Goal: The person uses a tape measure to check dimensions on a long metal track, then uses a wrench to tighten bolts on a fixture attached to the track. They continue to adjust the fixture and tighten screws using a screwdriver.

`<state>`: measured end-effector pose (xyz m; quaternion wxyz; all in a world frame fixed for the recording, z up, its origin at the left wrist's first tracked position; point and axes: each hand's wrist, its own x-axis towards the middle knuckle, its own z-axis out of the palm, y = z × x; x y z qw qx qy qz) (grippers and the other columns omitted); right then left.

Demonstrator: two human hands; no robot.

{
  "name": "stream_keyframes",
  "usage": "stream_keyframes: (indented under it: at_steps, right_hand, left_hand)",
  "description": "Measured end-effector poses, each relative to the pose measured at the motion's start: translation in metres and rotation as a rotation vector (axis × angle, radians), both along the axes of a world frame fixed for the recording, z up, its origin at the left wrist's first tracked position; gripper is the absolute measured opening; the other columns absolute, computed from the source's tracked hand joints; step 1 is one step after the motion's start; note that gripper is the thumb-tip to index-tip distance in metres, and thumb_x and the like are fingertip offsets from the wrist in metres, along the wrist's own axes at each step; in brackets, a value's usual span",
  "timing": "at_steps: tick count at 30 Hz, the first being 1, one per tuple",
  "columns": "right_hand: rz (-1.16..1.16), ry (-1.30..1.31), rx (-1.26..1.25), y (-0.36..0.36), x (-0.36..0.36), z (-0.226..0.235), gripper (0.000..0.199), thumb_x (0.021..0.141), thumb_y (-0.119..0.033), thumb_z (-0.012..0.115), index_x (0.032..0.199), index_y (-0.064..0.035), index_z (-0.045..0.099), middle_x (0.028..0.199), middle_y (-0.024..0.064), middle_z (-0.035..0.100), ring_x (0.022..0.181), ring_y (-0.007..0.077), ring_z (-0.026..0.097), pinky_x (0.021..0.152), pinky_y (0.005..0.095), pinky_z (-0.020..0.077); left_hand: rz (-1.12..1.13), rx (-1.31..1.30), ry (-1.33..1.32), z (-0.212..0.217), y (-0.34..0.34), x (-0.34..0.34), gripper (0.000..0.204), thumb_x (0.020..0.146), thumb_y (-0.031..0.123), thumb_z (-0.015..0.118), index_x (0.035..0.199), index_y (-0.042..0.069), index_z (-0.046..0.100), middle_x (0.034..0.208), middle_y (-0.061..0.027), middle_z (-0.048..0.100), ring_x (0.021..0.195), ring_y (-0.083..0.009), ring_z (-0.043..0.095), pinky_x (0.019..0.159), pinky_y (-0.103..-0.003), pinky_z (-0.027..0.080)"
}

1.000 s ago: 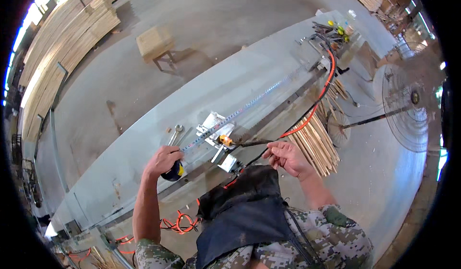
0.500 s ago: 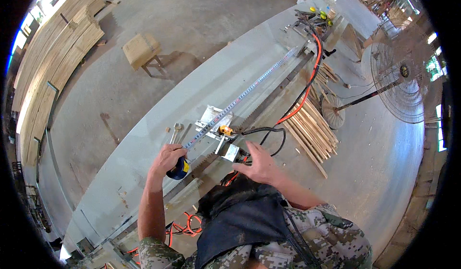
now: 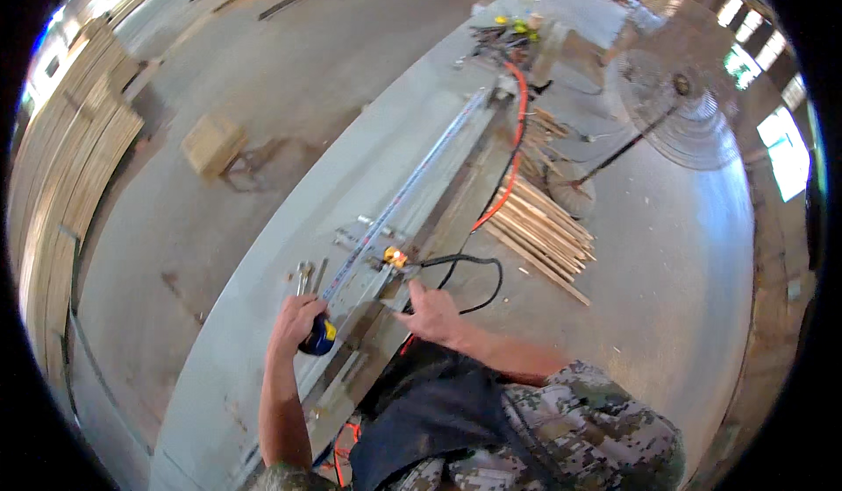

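Observation:
My left hand [image 3: 299, 320] is closed round a dark blue and yellow tape measure [image 3: 318, 337] near the bench's front edge. Its long pale blade [image 3: 401, 195] stretches away along the grey bench top [image 3: 289, 219] to the far end. Wrenches [image 3: 303, 277] lie just beyond my left hand. My right hand [image 3: 434, 317] is over the near edge of the bench, thumb and forefinger apart, with nothing visibly held. A yellow-orange fitting [image 3: 395, 257] with a black cable [image 3: 469, 261] sits just beyond it. Motion blurs the small parts there.
An orange-red hose [image 3: 517, 131] runs along the bench's right side. Wooden strips [image 3: 539, 228] lie stacked on the floor to the right, near a standing fan [image 3: 675, 96]. Stacked boards [image 3: 74, 167] stand at left, and a box-like stool [image 3: 213, 145] is on the floor.
The whole view has shifted and blurred with head movement. My left hand still grips the tape measure with its blade out. The white block beside my right hand no longer shows clearly.

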<state>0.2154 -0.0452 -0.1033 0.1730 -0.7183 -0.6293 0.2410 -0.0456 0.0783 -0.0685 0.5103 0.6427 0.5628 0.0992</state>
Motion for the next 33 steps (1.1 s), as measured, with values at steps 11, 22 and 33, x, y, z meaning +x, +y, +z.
stream_keyframes:
  at_steps: [11,22,33]
  right_hand:
    - [-0.198,0.139,0.117,-0.012,-0.029,-0.021,0.051,0.083,-0.034,0.072,0.114,-0.0007,0.05,0.091,0.0266,0.067,0.086,0.0472,0.066,0.073,0.0544,0.0533]
    - [-0.197,-0.033,0.046,-0.009,-0.042,0.004,0.054,0.08,-0.027,0.078,0.115,0.0026,0.048,0.097,0.0231,0.066,0.103,0.0418,0.063,0.088,0.0507,0.0531]
    - [-0.209,0.114,0.061,-0.008,-0.039,-0.016,0.06,0.079,-0.023,0.075,0.123,0.0077,0.047,0.098,0.0278,0.065,0.1,0.0459,0.062,0.083,0.0518,0.0517]
  left_hand:
    - [-0.032,-0.125,-0.127,-0.003,0.01,-0.004,0.029,0.085,0.026,0.063,0.08,-0.002,0.072,0.065,-0.0077,0.061,0.059,-0.0154,0.056,0.058,-0.033,0.044]
    - [-0.075,-0.167,-0.126,-0.012,0.012,-0.005,0.03,0.087,0.027,0.06,0.079,0.0,0.072,0.07,-0.0079,0.064,0.065,-0.0147,0.058,0.062,-0.032,0.046]
    - [-0.038,-0.252,-0.112,-0.007,0.013,-0.002,0.03,0.089,0.027,0.06,0.079,0.001,0.072,0.067,-0.0052,0.063,0.059,-0.0118,0.055,0.059,-0.03,0.045]
